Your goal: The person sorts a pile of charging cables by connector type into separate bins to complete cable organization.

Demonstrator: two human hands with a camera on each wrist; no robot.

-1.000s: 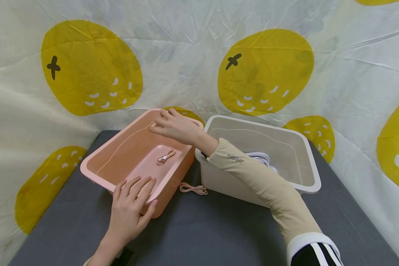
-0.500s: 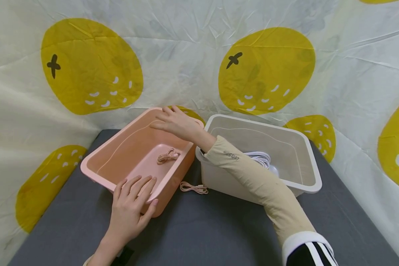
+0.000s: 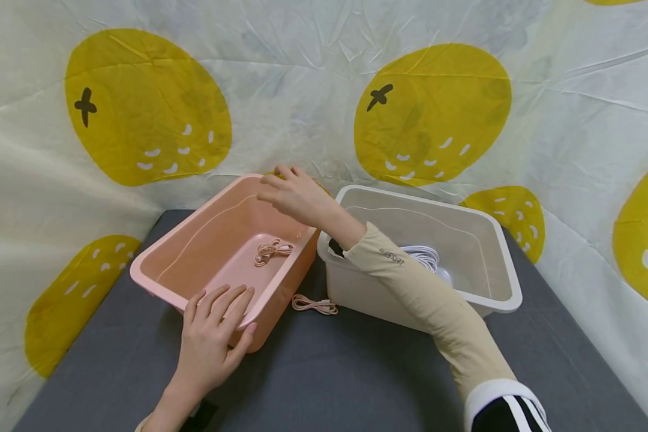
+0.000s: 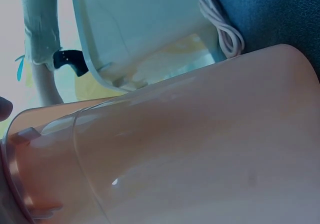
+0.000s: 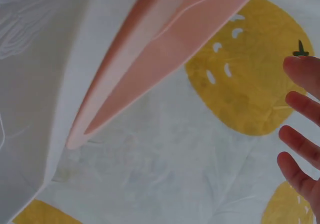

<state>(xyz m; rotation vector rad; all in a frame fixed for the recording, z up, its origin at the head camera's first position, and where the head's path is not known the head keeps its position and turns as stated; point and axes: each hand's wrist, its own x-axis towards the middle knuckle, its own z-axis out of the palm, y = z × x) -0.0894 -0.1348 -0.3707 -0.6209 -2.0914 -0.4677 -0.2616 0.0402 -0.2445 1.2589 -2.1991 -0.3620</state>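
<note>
My left hand (image 3: 207, 345) grips the near rim of the pink bin (image 3: 283, 294), fingers over its edge and thumb on the outer corner. Above the bin's far right corner hovers my right hand (image 3: 302, 198), its fingers apart and holding nothing; in the right wrist view those fingers (image 5: 302, 146) are spread. On the bin's floor lie pink charging cables (image 3: 272, 252), bundled and overlapping, so their number is hard to tell. Another pink cable (image 3: 314, 305) lies coiled on the table between the bins. Inside the beige bin (image 3: 378, 300) sits a white cable (image 3: 422, 258), partly behind my right sleeve.
Both bins stand side by side on a dark grey table cover (image 3: 324, 384). A white curtain (image 3: 297, 108) with yellow fruit prints hangs close behind them. My right forearm (image 3: 432, 300) crosses over the beige bin's near left corner.
A pink cable has dropped from my right hand into the pink bin, beside the one there. That hand has since risen slightly and moved right. My left hand stays on the rim.
</note>
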